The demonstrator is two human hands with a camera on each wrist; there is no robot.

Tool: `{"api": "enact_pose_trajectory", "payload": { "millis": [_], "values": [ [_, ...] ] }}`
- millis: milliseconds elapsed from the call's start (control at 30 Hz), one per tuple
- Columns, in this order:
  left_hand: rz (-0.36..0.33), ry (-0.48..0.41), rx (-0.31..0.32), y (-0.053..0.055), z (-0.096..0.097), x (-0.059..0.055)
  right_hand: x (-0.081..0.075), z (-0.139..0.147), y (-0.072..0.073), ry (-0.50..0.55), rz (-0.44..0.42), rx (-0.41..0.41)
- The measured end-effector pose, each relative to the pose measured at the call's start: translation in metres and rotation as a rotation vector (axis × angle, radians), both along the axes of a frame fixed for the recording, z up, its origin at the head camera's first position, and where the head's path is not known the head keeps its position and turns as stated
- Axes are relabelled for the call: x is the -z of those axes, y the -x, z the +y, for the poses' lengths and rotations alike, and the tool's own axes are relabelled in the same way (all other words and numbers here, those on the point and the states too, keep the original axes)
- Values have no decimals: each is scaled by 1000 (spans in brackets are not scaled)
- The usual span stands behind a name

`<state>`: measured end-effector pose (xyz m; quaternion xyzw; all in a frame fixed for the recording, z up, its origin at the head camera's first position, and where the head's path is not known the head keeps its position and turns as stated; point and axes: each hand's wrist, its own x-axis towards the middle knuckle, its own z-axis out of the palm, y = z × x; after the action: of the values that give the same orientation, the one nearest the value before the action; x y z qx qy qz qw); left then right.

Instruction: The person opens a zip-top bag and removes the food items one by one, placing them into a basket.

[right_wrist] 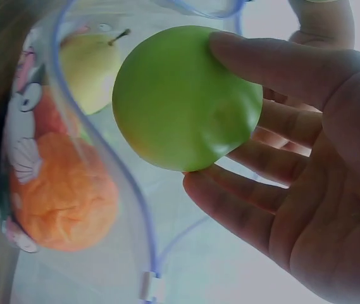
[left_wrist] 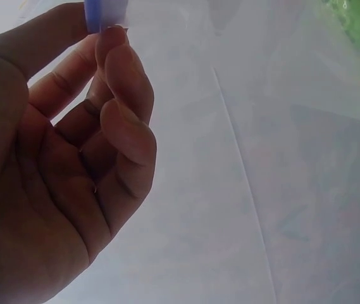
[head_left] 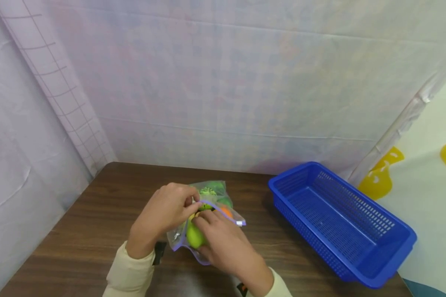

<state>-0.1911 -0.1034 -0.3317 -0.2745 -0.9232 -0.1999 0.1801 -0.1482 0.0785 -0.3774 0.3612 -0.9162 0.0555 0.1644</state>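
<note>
A clear zip bag [head_left: 176, 247] with a purple zip edge lies on the table, its mouth gaping. My left hand [head_left: 167, 210] pinches that edge [left_wrist: 107, 14] between thumb and fingertips, at the far side of the mouth. With curled fingers, my right hand [head_left: 228, 243] grips a smooth, round green fruit [right_wrist: 180, 101] at the mouth. Inside the bag are a wrinkled orange fruit [right_wrist: 66, 196], a pale yellow-green pear [right_wrist: 91, 69] with a dark stem, and bumpy green pieces [head_left: 208, 191]. A white slider [right_wrist: 151, 286] sits on the zip.
To the right stands a blue perforated plastic basket [head_left: 319, 243], with nothing in it. Both stand on a dark wood-grain table [head_left: 85, 222]. Behind the table hangs a pale patterned curtain [head_left: 223, 82], and another pale sheet [head_left: 18, 144] hangs along the left.
</note>
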Motion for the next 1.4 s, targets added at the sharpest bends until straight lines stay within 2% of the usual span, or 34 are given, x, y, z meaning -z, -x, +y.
{"api": "enact_pose_trajectory", "payload": {
  "millis": [367, 567, 867, 1067, 1400],
  "values": [
    [-22, -8, 8, 2, -3, 0, -22, 12, -21, 61, 17, -45],
    [-30, -6, 0, 2, -5, 1, -32, 19, -29, 73, 13, -32],
    [-33, -7, 2, 2, -8, 1, -41, 32, -31, 187, -3, 11],
    [-45, -10, 4, 3, -9, 1, -48, 41, -31, 203, -10, 38],
    [-88, -14, 2, 5, -10, -1, -62, 51, -28, 202, 86, 32]
  ]
}}
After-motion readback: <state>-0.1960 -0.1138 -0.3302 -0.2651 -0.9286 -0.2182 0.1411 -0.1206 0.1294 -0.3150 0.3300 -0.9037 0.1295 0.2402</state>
